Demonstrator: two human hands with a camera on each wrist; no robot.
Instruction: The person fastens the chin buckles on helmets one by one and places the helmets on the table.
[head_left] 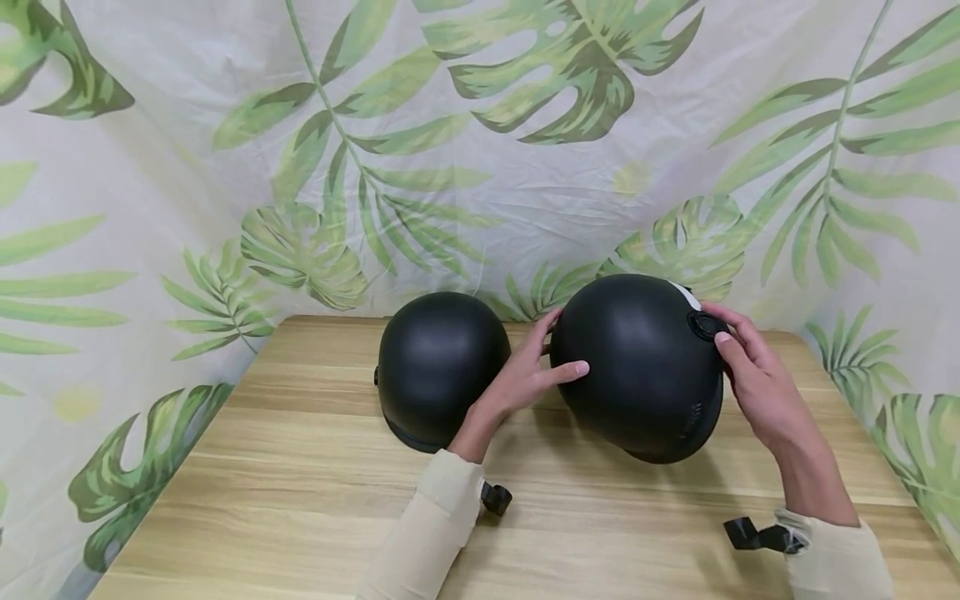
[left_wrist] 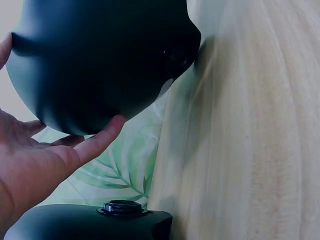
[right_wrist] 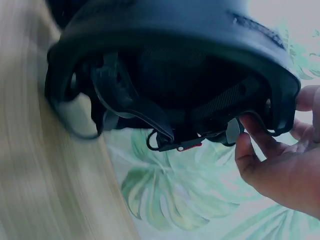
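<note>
Two black helmets are in the head view. My left hand (head_left: 525, 375) lies spread against the dome of the right-hand helmet (head_left: 637, 367), its thumb extended across the shell. On the other side, my right hand (head_left: 761, 383) grips that helmet near a round black side fitting (head_left: 707, 325). The helmet is tilted and looks raised off the table. From the right wrist view its hollow underside shows, with a dark chin strap (right_wrist: 130, 105) and a buckle with a red edge (right_wrist: 190, 146). Thumb and fingers there hold the rim.
The other black helmet (head_left: 442, 367) stands dome up on the wooden table (head_left: 300, 500), just left of my left hand and partly hidden by it. Behind the table's far edge hangs a pale cloth (head_left: 525, 200) printed with green leaves.
</note>
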